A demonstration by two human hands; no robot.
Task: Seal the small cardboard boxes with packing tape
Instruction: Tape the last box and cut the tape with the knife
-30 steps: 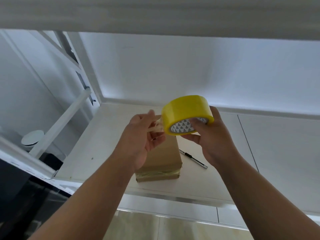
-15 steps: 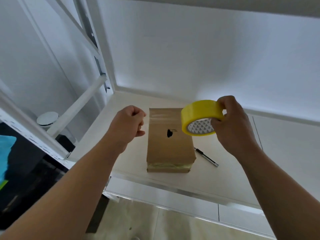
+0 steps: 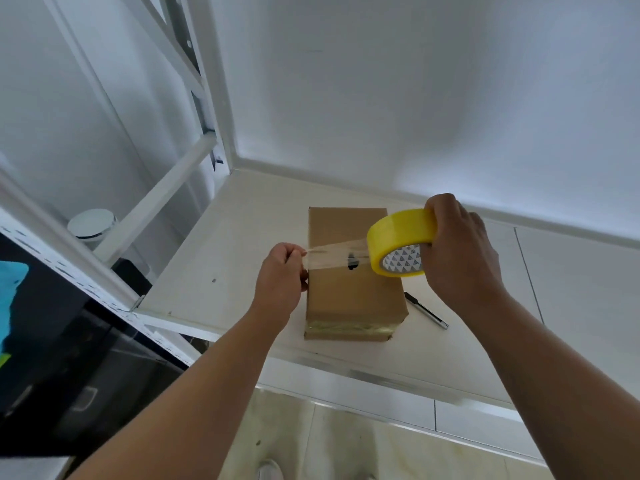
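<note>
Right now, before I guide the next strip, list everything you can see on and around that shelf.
Brown cardboard box: one, brown, mid-shelf, near end already taped.
Yellow packing tape roll: one, yellow, above box's right side.
Clear tape strip: one, transparent, stretched over box top.
Slim black-and-silver tool: one, on shelf right of box.
White round object: one, white, left beyond shelf.
White shelf: one, white, under box.
Left hand: one, grip pinching strip's end.
Right hand: one, grip around roll.
</note>
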